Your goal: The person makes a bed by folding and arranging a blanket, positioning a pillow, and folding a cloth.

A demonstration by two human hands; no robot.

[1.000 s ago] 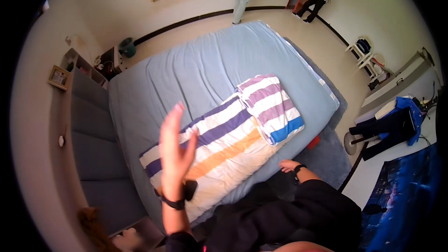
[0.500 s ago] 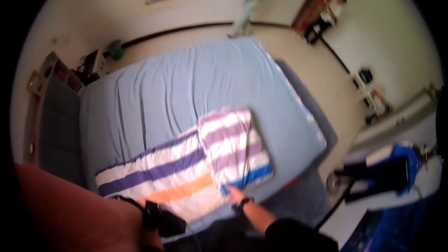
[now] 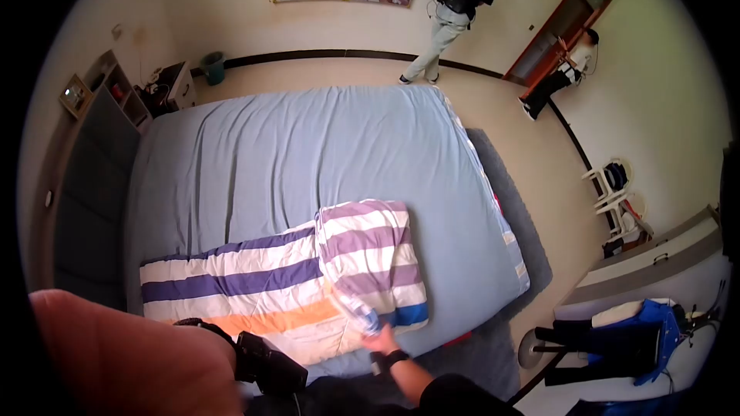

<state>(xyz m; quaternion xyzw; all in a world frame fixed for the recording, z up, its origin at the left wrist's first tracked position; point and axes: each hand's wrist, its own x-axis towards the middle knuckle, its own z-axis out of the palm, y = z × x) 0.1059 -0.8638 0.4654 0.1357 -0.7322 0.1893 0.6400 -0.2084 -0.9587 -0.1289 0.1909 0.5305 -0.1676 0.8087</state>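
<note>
A striped quilt [image 3: 254, 281], purple, white, orange and blue, lies along the near side of the bed, its right end folded over on itself. My right hand [image 3: 378, 340], with a dark band on the wrist, is closed on the near edge of the folded part, where the cloth is lifted and bunched. Close to the camera at lower left is my left hand [image 3: 127, 350], large and cut off by the view. A black strapped device [image 3: 270, 364] sits beside it at the wrist. Its fingers are hidden, and I see nothing held in it.
The bed [image 3: 270, 154] has a wrinkled blue-grey sheet and a dark headboard [image 3: 89, 216] at left. A grey rug [image 3: 512, 208] lies beyond its foot. Two people stand by the far wall. Chairs [image 3: 613, 192], a cabinet [image 3: 647, 258] and hanging clothes [image 3: 647, 339] are at right.
My right hand has drawn the folded quilt's near edge up and to the left, uncovering more of the blue stripe's end. The view has shifted slightly and sharpened.
</note>
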